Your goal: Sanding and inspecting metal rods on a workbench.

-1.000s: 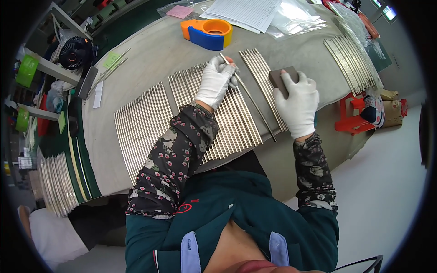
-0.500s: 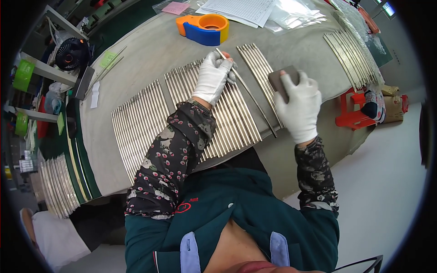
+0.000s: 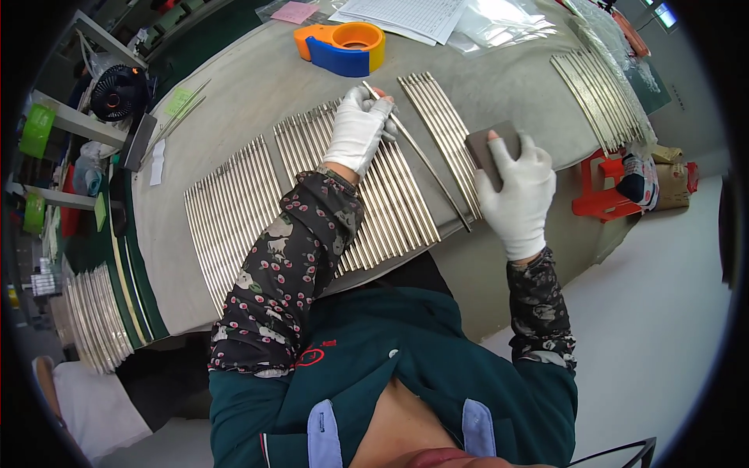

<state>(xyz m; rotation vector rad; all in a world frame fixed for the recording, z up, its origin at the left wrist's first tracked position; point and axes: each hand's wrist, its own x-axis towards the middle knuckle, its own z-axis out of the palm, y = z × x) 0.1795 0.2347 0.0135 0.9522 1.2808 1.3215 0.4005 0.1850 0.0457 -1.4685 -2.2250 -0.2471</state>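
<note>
In a white glove, my left hand pinches one slim metal rod near its far end, and the rod slants down to the right above the table. My right hand, also gloved with bare fingertips, grips a flat grey-brown block; it is beside the rod and apart from it. Below my left hand and forearm lies a row of metal rods, partly hidden by them. A second row of rods is farther left. Between my hands and slightly beyond lies a narrower group of rods.
An orange and blue tape dispenser stands at the back, near paper sheets and clear plastic bags. More rods lie at the far right, above a red stool. A small black fan is at the left.
My right hand and the block have shifted slightly nearer me, away from the rod. My left hand still holds the rod at nearly the same angle. The whole view has drifted a little.
</note>
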